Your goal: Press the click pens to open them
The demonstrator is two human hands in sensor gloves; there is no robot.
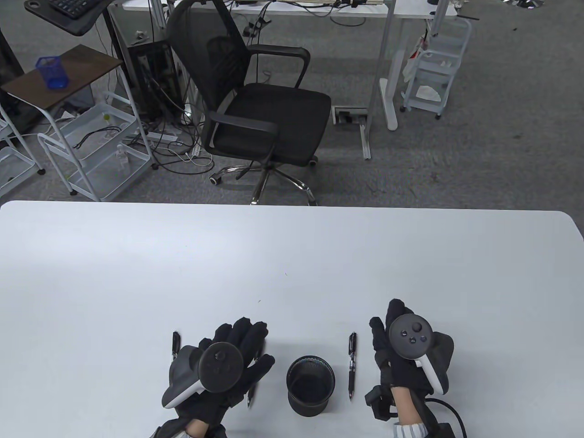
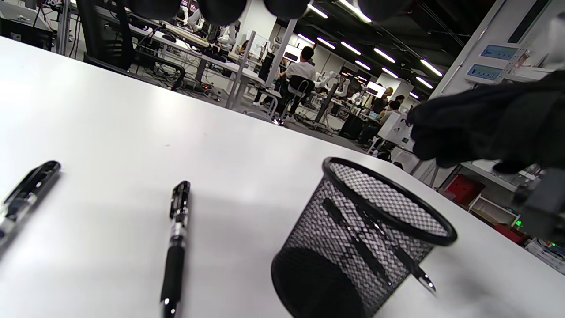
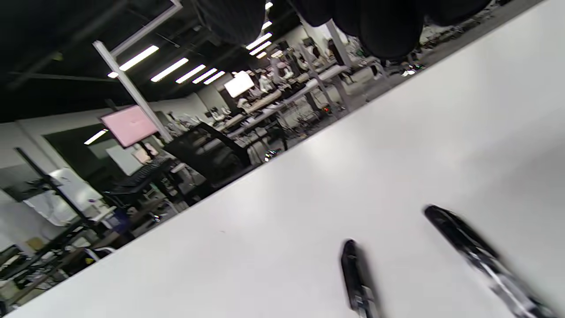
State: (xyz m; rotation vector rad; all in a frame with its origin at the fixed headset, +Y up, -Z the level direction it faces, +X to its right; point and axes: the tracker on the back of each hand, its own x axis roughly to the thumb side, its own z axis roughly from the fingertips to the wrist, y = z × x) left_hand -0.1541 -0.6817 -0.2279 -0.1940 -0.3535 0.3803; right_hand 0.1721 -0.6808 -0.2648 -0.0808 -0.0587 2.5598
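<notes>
Three black click pens lie on the white table (image 1: 292, 255). One pen (image 1: 175, 345) is just left of my left hand (image 1: 237, 342). A second pen (image 1: 250, 396) lies partly under that hand. A third pen (image 1: 351, 365) lies between the black mesh pen cup (image 1: 310, 385) and my right hand (image 1: 388, 333). Both hands hover flat with fingers spread and hold nothing. The left wrist view shows two of the pens (image 2: 176, 238) (image 2: 26, 194), the cup (image 2: 362, 238) and my right hand (image 2: 485, 128). The right wrist view shows two blurred pens (image 3: 357, 278) (image 3: 481, 256) below my fingertips (image 3: 379, 31).
The mesh cup stands upright near the table's front edge, between my hands. Past the table's far edge stand a black office chair (image 1: 255, 105), a white wire cart (image 1: 100, 150) and a side table with a blue mesh cup (image 1: 52, 72).
</notes>
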